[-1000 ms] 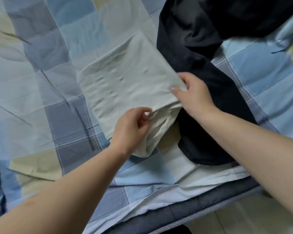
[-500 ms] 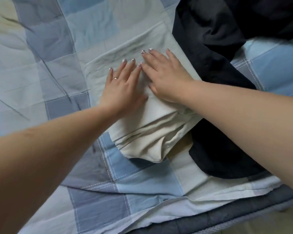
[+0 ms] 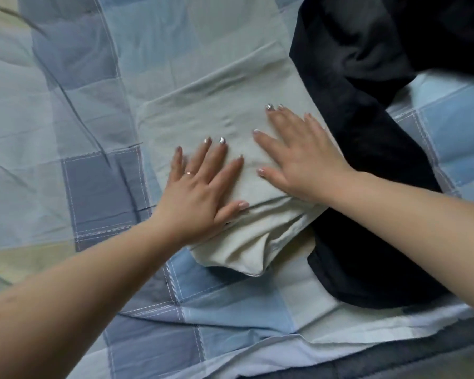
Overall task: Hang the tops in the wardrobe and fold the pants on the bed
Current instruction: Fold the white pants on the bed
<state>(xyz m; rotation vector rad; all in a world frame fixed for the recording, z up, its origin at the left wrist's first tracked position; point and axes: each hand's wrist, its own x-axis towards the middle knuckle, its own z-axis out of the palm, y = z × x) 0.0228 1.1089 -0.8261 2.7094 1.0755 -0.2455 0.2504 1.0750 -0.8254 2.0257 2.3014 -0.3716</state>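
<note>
- Folded pale beige pants [image 3: 216, 113]: soft woven cloth, roughly rectangular, faint creases across the top face, layered bunched folds at the near end; lying flat on the bed cover, centre of view.
- Bed cover [image 3: 99, 187]: patchwork of blue, grey-blue, pale green and cream squares, white stitch lines along the seams, wrinkled at left.
- Dark garment [image 3: 367, 119]: black, matte, crumpled heap at upper right, one long part running down beside the pants' right edge and touching it; type cannot be told.
- Dark grey mattress edge [image 3: 394, 362] at bottom right, under the cover's white hem.
- Left hand [image 3: 203, 192]: palm down on the near-left part of the pants, fingers straight and slightly spread, thumb out to the right along the fold edge; gripping nothing, just pressing flat. Thin ring [image 3: 189, 173] on one finger, glittery nail polish.
- Right hand [image 3: 304, 160]: palm down on the right part of the pants, fingers straight and splayed wide, pointing up-left; holding nothing, pressing cloth. Outer edge close to the dark garment.
- Hands side by side, near, not touching.
- Both forearms bare.
</note>
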